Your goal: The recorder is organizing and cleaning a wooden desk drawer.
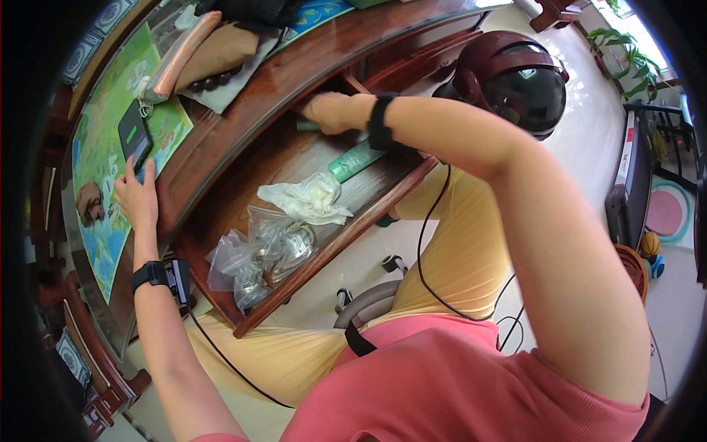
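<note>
My left hand (pixel 136 196) lies on the glass-topped desk with its fingers apart, the fingertips at the lower end of a black smartphone (pixel 134 132). My right hand (pixel 330 112) reaches into the back of an open wooden drawer (pixel 301 282); its fingertips are hidden under the desk edge, beside a small greenish item. Near my right wrist a green tube (pixel 356 160) lies in the drawer. A crumpled white tissue or cloth (pixel 309 197) is beside it. Clear zip bags (pixel 243 268) with small metallic items lie at the drawer's near left corner.
On the desk are a map (pixel 102 259), a brown crumpled item (pixel 89 203), a brown pouch (pixel 218 52) and a dark bead bracelet (pixel 216 82). A maroon helmet (pixel 511 80) stands beyond my right forearm. Black cables (pixel 428 248) run from both wrist devices across my lap.
</note>
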The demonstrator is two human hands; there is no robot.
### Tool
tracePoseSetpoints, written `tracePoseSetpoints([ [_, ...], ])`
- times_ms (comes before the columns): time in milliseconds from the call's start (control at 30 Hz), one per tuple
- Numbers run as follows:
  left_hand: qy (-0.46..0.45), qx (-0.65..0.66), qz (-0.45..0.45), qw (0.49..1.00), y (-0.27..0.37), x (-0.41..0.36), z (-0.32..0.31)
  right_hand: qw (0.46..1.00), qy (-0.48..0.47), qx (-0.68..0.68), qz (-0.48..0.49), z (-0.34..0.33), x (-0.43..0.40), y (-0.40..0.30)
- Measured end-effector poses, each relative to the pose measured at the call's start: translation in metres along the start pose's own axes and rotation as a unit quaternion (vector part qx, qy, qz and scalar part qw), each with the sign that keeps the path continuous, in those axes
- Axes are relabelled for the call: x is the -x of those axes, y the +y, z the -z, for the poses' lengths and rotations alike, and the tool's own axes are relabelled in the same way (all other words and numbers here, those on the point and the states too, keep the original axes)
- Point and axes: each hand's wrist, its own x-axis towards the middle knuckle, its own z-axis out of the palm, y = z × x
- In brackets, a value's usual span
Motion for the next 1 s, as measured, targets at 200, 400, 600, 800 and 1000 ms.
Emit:
tracePoseSetpoints([
  [200,0.016,-0.006,-0.017,1.000,0.007,-0.004,-0.001,0.980,-0.168,0.091,0.062,0.019,0.058,-0.022],
  [400,0.041,-0.021,-0.016,0.999,0.000,0.006,0.000,0.967,-0.189,0.118,0.126,0.004,0.050,-0.036],
  [600,0.042,0.038,-0.005,0.998,0.027,0.014,0.010,0.962,-0.225,-0.023,0.151,-0.005,0.059,-0.036],
  [800,0.054,0.045,0.003,0.998,0.020,0.018,0.023,0.940,-0.019,-0.276,0.198,0.109,0.017,-0.100],
  [1000,0.052,0.055,-0.006,0.997,0.027,0.014,0.017,0.962,0.135,-0.234,0.048,0.125,-0.102,-0.124],
])
